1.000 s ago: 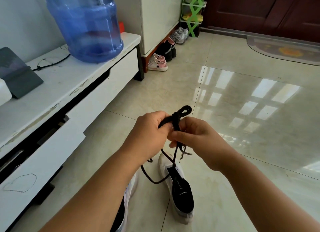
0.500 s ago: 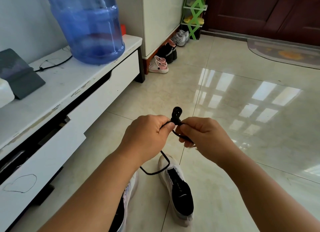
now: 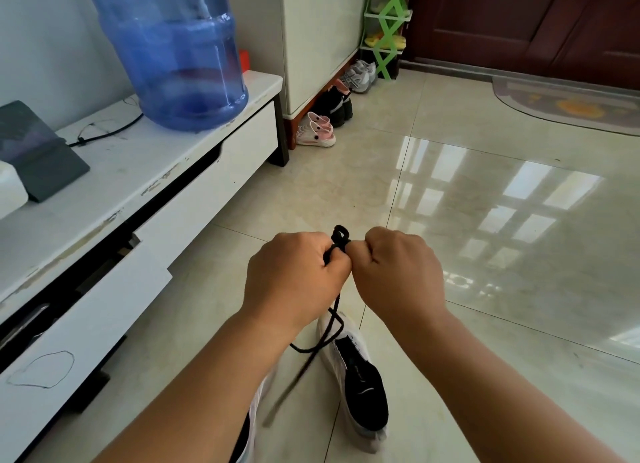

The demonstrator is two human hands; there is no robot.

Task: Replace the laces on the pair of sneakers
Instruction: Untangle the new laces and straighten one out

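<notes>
On the glossy tiled floor (image 3: 450, 144), left to right: second white sneaker (image 3: 254, 424), mostly hidden under the forearm; left hand (image 3: 294, 279), fingers curled round a thin black shoelace (image 3: 341, 235) bunched between both fists; right hand (image 3: 398, 272), clenched on the same lace; white-and-black mesh sneaker (image 3: 356, 383) below, unlaced. Lace tail blurred. Open floor rightward.
</notes>
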